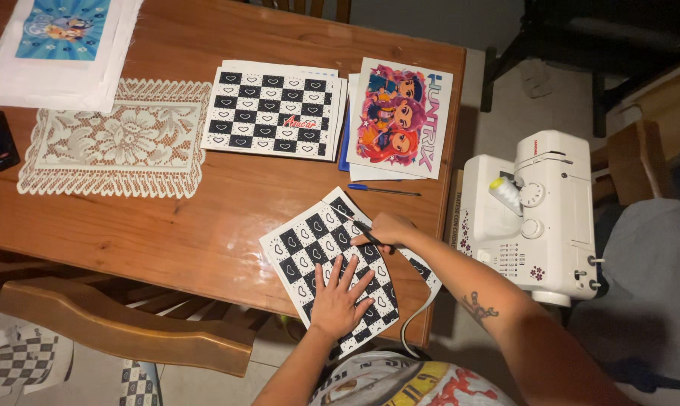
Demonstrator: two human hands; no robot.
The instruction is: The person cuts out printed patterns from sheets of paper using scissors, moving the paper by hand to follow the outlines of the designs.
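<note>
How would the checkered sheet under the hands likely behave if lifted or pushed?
The checkered sheet is probably light and floppy: it looks paper-thin. It would likely slide on the glossy table, which may be why the left hand presses it flat.

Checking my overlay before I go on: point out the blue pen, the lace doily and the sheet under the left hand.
Blue pen (pixel 383 190), head view, middle of its barrel.
Lace doily (pixel 114 139), head view, central flower pattern.
Checkered sheet (pixel 302 244), head view, bare squares left of the left hand (pixel 341 295).

We see warm, rather dim indoor light with a soft glare on the wooden table (pixel 167 225) near its front edge. The corners fall dark, and edges bend slightly.
</note>
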